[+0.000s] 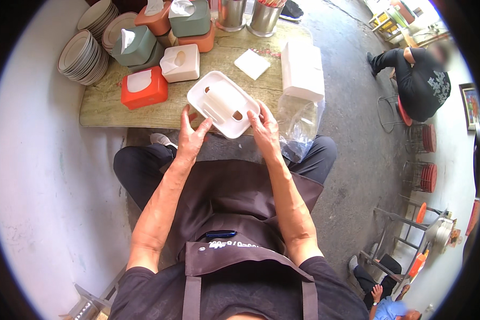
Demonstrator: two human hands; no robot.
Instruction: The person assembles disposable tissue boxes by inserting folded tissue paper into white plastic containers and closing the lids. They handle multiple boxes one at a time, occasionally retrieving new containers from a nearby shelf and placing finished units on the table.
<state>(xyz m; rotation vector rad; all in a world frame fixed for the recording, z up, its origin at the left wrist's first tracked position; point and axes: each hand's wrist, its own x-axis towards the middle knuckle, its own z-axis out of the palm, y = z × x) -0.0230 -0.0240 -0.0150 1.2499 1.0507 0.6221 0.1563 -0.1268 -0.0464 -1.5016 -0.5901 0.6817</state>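
Note:
Between my two hands, just over the near edge of the table, is a white plastic tissue box part [217,101], shallow and rounded-rectangular, with a raised curved middle and two openings. My left hand [191,137] grips its lower left edge, thumb on the near side. On its right end, my right hand [266,129] holds it with the thumb on top and fingers behind. Behind it stand a white tissue box [180,63] and a red-orange one [144,88] with tissue in the top. A folded white napkin pad [252,64] lies flat further back.
A tall stack of white napkins [303,72] sits on the table's right side, with a clear plastic bag [298,125] hanging below. Green tissue boxes [137,47], stacked plates [84,58] and metal utensil holders [265,18] fill the back. A seated person [424,80] is far right.

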